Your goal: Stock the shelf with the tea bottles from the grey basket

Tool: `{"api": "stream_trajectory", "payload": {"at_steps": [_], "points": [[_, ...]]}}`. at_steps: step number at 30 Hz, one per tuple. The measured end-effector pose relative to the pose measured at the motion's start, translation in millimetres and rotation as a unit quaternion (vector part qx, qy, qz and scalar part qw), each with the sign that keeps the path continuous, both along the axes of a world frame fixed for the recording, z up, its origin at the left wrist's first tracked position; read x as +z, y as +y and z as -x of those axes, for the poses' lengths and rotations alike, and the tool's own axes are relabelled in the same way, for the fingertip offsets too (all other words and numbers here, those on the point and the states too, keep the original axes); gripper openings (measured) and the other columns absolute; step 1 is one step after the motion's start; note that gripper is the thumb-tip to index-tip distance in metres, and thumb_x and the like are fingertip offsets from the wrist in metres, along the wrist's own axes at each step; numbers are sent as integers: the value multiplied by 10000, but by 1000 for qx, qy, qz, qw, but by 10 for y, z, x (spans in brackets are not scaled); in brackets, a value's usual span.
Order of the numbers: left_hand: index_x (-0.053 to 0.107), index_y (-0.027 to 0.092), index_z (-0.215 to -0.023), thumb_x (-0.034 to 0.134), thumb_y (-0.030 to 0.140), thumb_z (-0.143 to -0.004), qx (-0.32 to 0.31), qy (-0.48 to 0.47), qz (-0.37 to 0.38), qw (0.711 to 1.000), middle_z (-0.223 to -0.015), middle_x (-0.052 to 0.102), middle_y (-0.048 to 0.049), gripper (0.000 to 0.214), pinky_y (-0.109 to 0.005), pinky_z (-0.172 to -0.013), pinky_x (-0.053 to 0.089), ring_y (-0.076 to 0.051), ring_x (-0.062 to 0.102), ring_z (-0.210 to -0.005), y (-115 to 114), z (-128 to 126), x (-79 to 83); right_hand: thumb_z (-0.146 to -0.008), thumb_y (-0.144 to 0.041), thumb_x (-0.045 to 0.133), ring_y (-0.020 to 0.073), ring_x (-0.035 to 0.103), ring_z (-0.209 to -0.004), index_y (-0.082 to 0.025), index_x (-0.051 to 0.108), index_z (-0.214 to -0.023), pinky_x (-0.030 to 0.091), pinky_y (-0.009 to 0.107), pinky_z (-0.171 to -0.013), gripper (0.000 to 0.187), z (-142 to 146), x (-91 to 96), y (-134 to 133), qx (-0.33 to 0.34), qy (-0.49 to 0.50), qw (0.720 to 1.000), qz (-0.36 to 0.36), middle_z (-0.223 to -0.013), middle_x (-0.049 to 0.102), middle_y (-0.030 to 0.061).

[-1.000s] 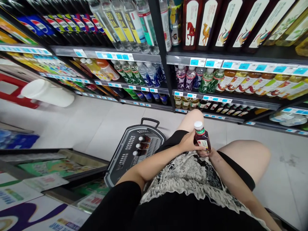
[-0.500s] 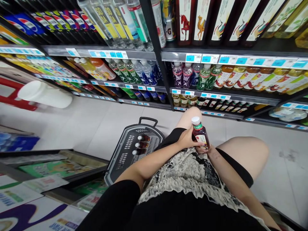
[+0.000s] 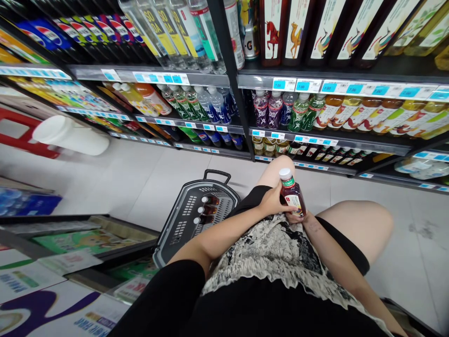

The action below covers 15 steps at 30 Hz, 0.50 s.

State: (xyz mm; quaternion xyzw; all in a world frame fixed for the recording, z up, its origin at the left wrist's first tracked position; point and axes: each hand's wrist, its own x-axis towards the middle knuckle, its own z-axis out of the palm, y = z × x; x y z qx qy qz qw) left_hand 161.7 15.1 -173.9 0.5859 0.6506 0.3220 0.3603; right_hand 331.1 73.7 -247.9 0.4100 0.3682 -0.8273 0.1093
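In front of my lap I hold a dark drink bottle [image 3: 293,199] with a white cap, a green neck band and a white label. Its cap points away from me, toward the shelves. My left hand [image 3: 272,202] is closed round its left side, with the thumb across the label. My right hand [image 3: 297,218] is at the bottle's base, its fingers partly hidden behind the bottle and against it. To the left on the floor stands a grey shopping basket [image 3: 168,243] with several white-capped bottles [image 3: 207,209] lying in it.
Ahead runs a drinks shelf [image 3: 322,82] with price tags and rows of bottles. At the left are a white bucket [image 3: 72,135], a red frame [image 3: 21,133] and blue packs [image 3: 30,201] on the floor. A display stand with printed boxes [image 3: 52,299] is close at the lower left.
The camera view has shifted slightly, so the shelves appear a little further right. Both hands keep the same hold on the bottle.
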Motion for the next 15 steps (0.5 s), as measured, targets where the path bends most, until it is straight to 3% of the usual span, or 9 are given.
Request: {"api": "stream_trajectory", "payload": {"at_steps": [2,4,15], "points": [[406,180,-1417,824,705,-587,-1,1,0,1000,-1155,684,-116,1067,-396,-869,513,-332,669,-1027,2,3,-4,-944,-281,-376,45,137,-232,-241,195,-555,124,159,-370,692,4,-38,3,5,23,998,61,-335,239,-72],[414,180,-1409,825,702,-588,-1,2,-1,1000,-1150,686,-116,1056,-392,-859,514,-329,670,-1018,5,7,-10,-833,-229,-463,36,170,-224,-251,154,-536,102,159,-381,685,9,-35,2,0,50,994,96,-308,248,-26],[421,175,-1401,849,673,-573,10,-6,17,1000,-1159,687,-122,1057,-401,-904,509,-326,668,-1039,-4,13,4,-821,-306,-450,28,141,-203,-251,132,-479,37,155,-357,677,31,-22,13,-6,109,980,168,-272,231,41]]}}
